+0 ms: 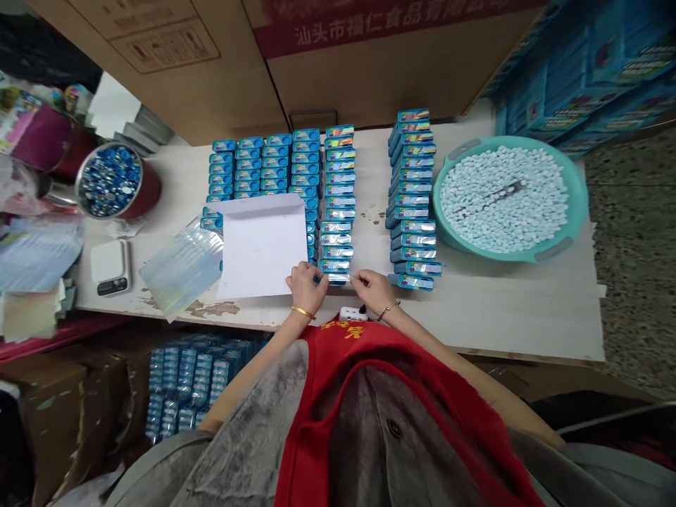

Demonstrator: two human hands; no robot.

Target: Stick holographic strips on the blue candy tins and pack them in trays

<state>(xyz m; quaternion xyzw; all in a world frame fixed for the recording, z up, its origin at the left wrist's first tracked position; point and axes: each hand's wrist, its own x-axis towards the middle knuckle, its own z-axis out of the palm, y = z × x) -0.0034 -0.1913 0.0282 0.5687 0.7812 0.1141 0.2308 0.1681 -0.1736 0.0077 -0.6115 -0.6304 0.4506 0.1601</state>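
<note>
My left hand [308, 287] and my right hand [373, 290] meet at the front end of a row of small blue boxes [336, 238]. Their closed fingers pinch the two ends of a shiny sticker [339, 278] that lies across the edge of the nearest box. Similar silvery strips show on the boxes behind it. Beside my left hand, a white sheet [264, 246] covers part of the other blue box rows [248, 163]. To the right of my right hand runs another row of blue boxes [413, 204] with shiny strips.
A turquoise basin [459, 243] of small white pieces stands at the right, with a dark scoop-like thing in it. At the left are a pot [151, 186] of blue wrapped bits, a white scale [110, 264] and translucent sheets [182, 264]. Cardboard cartons [370, 84] line the back.
</note>
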